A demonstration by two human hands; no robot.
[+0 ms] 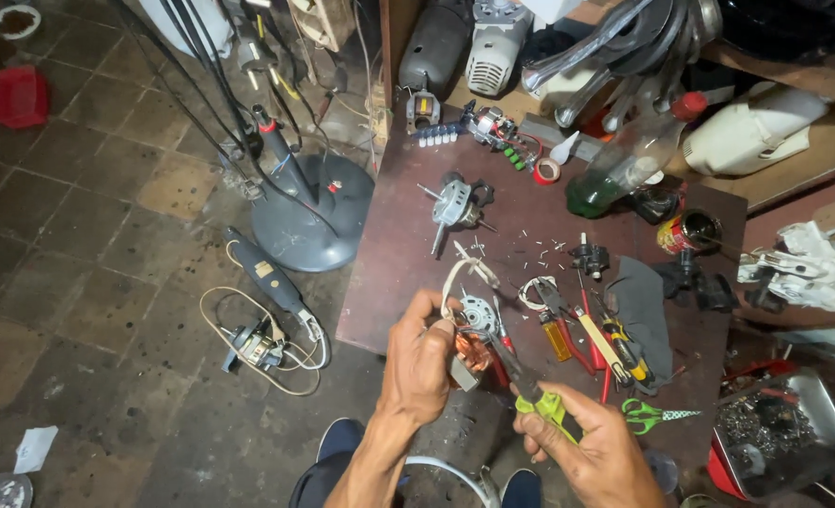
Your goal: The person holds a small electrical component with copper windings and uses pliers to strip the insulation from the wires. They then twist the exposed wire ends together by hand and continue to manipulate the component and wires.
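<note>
Left hand (419, 362) has its fingers wrapped tight around a small motor stator (474, 341), the kind with copper windings showing and a bundle of pale wires (462, 273) looping up off the top, held just over the near edge of the dark brown worktop (408, 254). Right hand (598, 450) is closed around the green handles of a pair of pliers (536, 395), nose pointed up and left so the tip sits right at the windings, looks like touching but hard to say for sure. Just right of the stator there's a messy pile of hand tools (596, 343) with red and yellow handles, an orange lighter (557, 339) and a dark cloth (645, 315). Green-handled scissors (654, 414) lie near the right hand. Farther back on the worktop sits another small motor (455, 202) with its shaft sticking out, plus a green bottle (624, 160) lying tilted. Down on the floor to the left stands a grey fan base (312, 221).
</note>
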